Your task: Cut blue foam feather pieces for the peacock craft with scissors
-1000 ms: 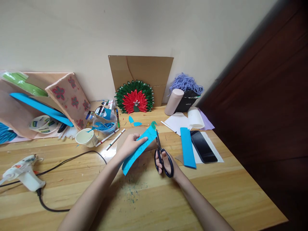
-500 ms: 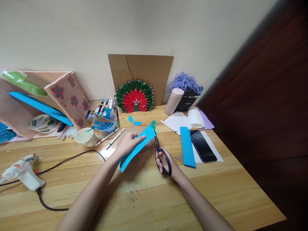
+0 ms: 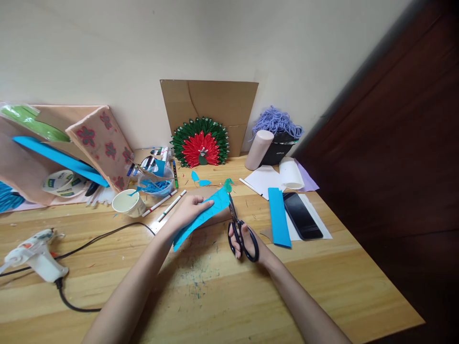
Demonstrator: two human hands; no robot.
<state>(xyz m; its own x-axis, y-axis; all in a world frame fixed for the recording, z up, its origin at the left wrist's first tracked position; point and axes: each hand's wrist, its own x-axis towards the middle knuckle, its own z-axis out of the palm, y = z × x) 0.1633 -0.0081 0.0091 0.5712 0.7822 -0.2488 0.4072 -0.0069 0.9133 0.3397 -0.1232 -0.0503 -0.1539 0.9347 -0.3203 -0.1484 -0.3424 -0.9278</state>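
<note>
My left hand [image 3: 190, 210] pinches a long strip of blue paper [image 3: 202, 219] between thumb and fingers, holding it slanted above the table. Faint drawn lines run over the strip. My right hand [image 3: 247, 242] grips black-handled scissors [image 3: 233, 215] by the finger loops, and their blades point up at the strip's far right end. Whether the blades touch the paper is hard to make out. Just beyond that end lies a small green bird-shaped piece [image 3: 228, 185]. Two blue leaf-shaped cutouts [image 3: 204, 182] lie on the table behind the strip.
A red and green ribbon fan [image 3: 201, 148] leans on cardboard [image 3: 215, 98]. To the right lie a folded blue sheet [image 3: 279, 217] and a phone [image 3: 302, 216]. At left are a paper cup [image 3: 127, 204], markers [image 3: 171, 205] and a corded glue gun [image 3: 43, 258].
The blue strip and my left hand have shifted slightly left and down. The scissors' handles have spread wider, and their blades sit a little lower by the strip's end.
</note>
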